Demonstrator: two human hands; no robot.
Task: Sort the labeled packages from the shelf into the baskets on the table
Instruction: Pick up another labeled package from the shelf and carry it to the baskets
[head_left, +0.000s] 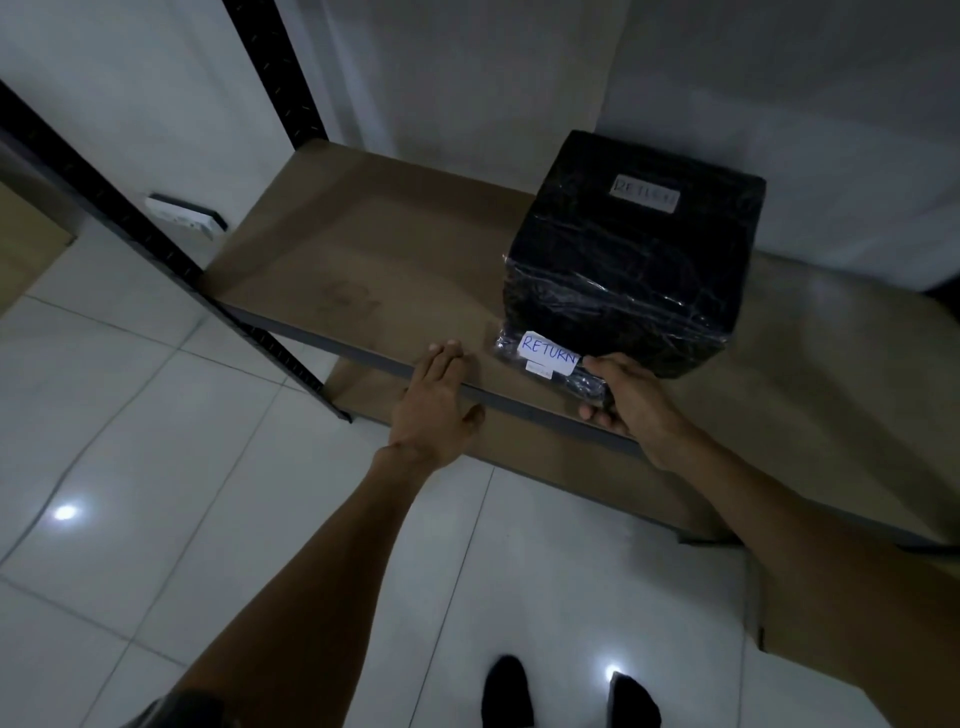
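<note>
Brown board forms the shelf (363, 249), the largest item in view, running from 10 o'clock toward 4 o'clock across the frame on a black metal frame. No baskets and no table appear in this view.

Next in size is the large black package (634, 249), a plastic-wrapped box standing on the shelf at about 1 o'clock from frame centre, with a white "RETURN" label on its top face. Its front lower edge overlaps the rear of the small black package (545, 364), a flat bag lying at the shelf's front edge with its own white "RETURN" label facing up.

The right hand (631, 400) grips the small black package at its 4 o'clock corner, fingers over the top and the thumb curled beneath the shelf lip side. The left hand (436, 400) holds nothing; it lies flat and spread on the shelf edge at 9 o'clock from the bag, just beside it but apart.

The step in hand appears to be withdrawal of the small bag. Recommended procedure: draw the bag straight toward 6 o'clock, low and level, so it slides clear of the box without dragging it. The left hand is placed to steady the box or support the bag's free end. Thin wrapped plastic may slip; a firm pinch is advised. Both labels read alike, so both likely go to one basket.
</note>
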